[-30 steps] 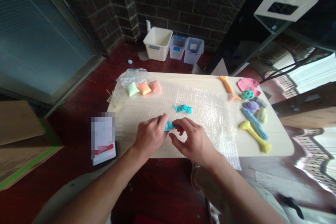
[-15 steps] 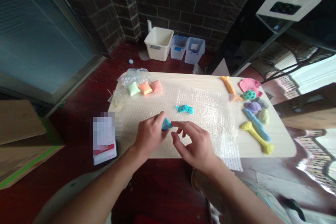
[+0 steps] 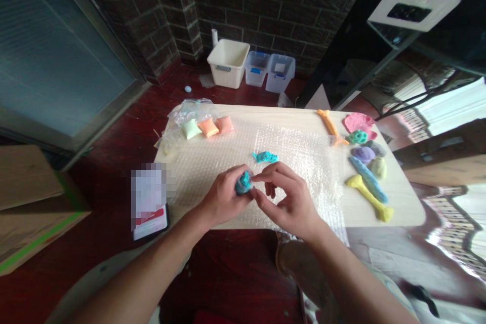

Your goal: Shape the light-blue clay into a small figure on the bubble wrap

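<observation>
My left hand (image 3: 231,193) is wrapped around a teal-blue lump of modelling clay (image 3: 244,183), which shows at the top of the curled fingers; a greyish, film-like layer seems to surround it. My right hand (image 3: 285,197) is at the lump's right side, index finger and thumb apart, their tips at or very near its edge. Whether they grip any of it I cannot tell; nothing shows between them. Just beyond the hands, a smaller piece of teal clay (image 3: 266,156) lies on bubble wrap (image 3: 299,162) over the table.
Green, orange and pink clay packets (image 3: 208,127) lie at the table's back left beside clear plastic bags (image 3: 193,109). Along the right side are several shaped clay pieces, including a yellow bone-like one (image 3: 370,197) and an orange one (image 3: 329,124). A phone (image 3: 151,223) is at the left edge.
My left hand has turned, so more of the teal lump's top now faces up. My right thumb has come up closer to the lump, beside the index finger.
</observation>
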`<state>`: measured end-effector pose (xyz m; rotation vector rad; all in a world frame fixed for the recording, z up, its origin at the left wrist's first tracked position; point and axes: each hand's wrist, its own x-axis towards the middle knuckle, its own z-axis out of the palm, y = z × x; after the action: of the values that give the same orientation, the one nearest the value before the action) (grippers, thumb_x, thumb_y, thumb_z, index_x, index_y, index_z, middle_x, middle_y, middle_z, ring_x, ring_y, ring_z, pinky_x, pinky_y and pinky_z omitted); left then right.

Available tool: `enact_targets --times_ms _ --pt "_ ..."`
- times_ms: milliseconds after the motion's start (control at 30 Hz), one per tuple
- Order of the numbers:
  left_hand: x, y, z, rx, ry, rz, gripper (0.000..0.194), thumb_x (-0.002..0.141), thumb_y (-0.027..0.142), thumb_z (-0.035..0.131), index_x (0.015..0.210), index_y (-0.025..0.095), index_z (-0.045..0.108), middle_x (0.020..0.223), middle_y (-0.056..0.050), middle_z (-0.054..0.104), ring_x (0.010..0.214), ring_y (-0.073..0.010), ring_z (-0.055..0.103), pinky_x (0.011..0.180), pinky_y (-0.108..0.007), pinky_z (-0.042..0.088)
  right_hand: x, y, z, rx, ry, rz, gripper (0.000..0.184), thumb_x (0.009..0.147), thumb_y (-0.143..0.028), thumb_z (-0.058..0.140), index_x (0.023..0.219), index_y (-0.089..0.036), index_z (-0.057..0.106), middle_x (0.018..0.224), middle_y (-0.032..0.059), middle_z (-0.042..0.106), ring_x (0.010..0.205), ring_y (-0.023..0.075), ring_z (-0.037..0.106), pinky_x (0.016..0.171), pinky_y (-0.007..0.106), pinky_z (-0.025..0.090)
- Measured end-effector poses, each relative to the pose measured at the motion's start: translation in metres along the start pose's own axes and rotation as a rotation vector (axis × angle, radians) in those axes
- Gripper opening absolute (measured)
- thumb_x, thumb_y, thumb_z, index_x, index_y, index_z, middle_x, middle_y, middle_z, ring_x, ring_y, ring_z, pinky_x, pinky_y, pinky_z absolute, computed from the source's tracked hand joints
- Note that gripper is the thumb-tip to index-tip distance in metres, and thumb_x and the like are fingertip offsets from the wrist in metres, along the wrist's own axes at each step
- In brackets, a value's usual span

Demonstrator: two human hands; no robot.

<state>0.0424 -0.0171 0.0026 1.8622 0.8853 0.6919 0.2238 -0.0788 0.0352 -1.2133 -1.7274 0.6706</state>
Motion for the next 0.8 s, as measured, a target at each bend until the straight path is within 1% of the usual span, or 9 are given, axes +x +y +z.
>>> enact_targets --times_ms 100,233,333,467,533,633,700,733,800 --pt "0.0 -0.002 0.001 -0.091 -0.036 -0.023 0.01 0.082 0.015 0.066 0.091 0.02 0.062 0.082 0.002 0.066 0.074 -0.0141 0.06 0.069 -0.025 0.044 0.001 0.002 0.0 -0.027 -0.015 -0.04 0.014 0.092 -0.017 0.074 0.105 -0.02 0.075 0.092 0.005 0.064 0.07 0.0149 0.058 0.063 0.033 0.054" --pt "0.0 -0.004 0.001 -0.148 -0.084 -0.087 0.007 0.081 0.013 0.067 0.082 0.019 0.063 0.072 0.003 0.067 0.066 -0.0129 0.061 0.063 -0.024 0.044 0.001 0.005 -0.001 -0.029 -0.016 -0.061 0.004 0.091 -0.017 0.078 0.094 -0.019 0.075 0.09 0.0046 0.062 0.073 0.015 0.058 0.063 0.031 0.052" --pt "-0.001 -0.004 0.001 -0.147 -0.094 -0.143 0.011 0.077 0.011 0.068 0.075 0.019 0.06 0.065 0.004 0.065 0.061 -0.0133 0.062 0.058 -0.024 0.044 0.0 0.005 0.001 0.032 -0.063 -0.041 0.005 0.091 -0.016 0.077 0.09 -0.02 0.075 0.09 0.0043 0.062 0.074 0.0151 0.058 0.061 0.03 0.051" --pt "-0.003 -0.005 0.001 -0.151 -0.143 -0.221 0.016 0.07 0.004 0.062 0.077 0.019 0.062 0.068 0.002 0.07 0.061 -0.0145 0.067 0.056 -0.023 0.047 -0.003 0.003 0.007 0.122 -0.112 0.027 0.007 0.091 -0.014 0.075 0.087 -0.02 0.073 0.088 0.0033 0.062 0.073 0.0149 0.058 0.063 0.03 0.051" --pt "-0.003 -0.004 0.001 -0.128 -0.174 -0.23 0.015 0.072 0.006 0.061 0.081 0.018 0.064 0.068 0.002 0.071 0.06 -0.0146 0.068 0.056 -0.023 0.048 -0.004 0.004 0.01 0.14 -0.098 0.075 0.007 0.091 -0.013 0.074 0.088 -0.02 0.073 0.088 0.0031 0.062 0.072 0.0147 0.058 0.063 0.03 0.051" --pt "-0.003 0.0 0.002 -0.107 -0.231 -0.238 0.004 0.081 0.015 0.063 0.082 0.018 0.065 0.063 0.002 0.069 0.055 -0.0147 0.067 0.054 -0.023 0.048 -0.004 0.008 0.012 0.114 -0.053 0.179 0.006 0.09 -0.014 0.073 0.087 -0.019 0.072 0.085 0.0024 0.062 0.067 0.0136 0.056 0.059 0.03 0.048" --pt "-0.003 0.002 0.002 -0.108 -0.26 -0.257 0.006 0.084 0.021 0.065 0.079 0.018 0.064 0.06 0.002 0.068 0.054 -0.0151 0.067 0.054 -0.023 0.047 -0.003 0.009 0.012 0.067 -0.025 0.24 0.006 0.089 -0.016 0.073 0.084 -0.019 0.072 0.082 0.002 0.062 0.063 0.0128 0.053 0.056 0.03 0.045" --pt "-0.002 0.003 0.002 -0.101 -0.26 -0.264 0.009 0.084 0.022 0.066 0.077 0.018 0.064 0.06 0.001 0.069 0.055 -0.0153 0.068 0.054 -0.023 0.047 -0.003 0.01 0.011 0.045 -0.019 0.252 0.006 0.089 -0.017 0.074 0.083 -0.019 0.072 0.082 0.002 0.062 0.062 0.0127 0.052 0.056 0.031 0.044" --pt "-0.002 0.001 0.001 -0.08 -0.241 -0.264 0.01 0.084 0.022 0.069 0.076 0.017 0.064 0.06 0.0 0.069 0.056 -0.0155 0.067 0.055 -0.023 0.046 -0.002 0.01 0.01 0.039 -0.025 0.228 0.005 0.09 -0.019 0.074 0.085 -0.019 0.073 0.083 0.0024 0.062 0.064 0.013 0.053 0.058 0.031 0.046"
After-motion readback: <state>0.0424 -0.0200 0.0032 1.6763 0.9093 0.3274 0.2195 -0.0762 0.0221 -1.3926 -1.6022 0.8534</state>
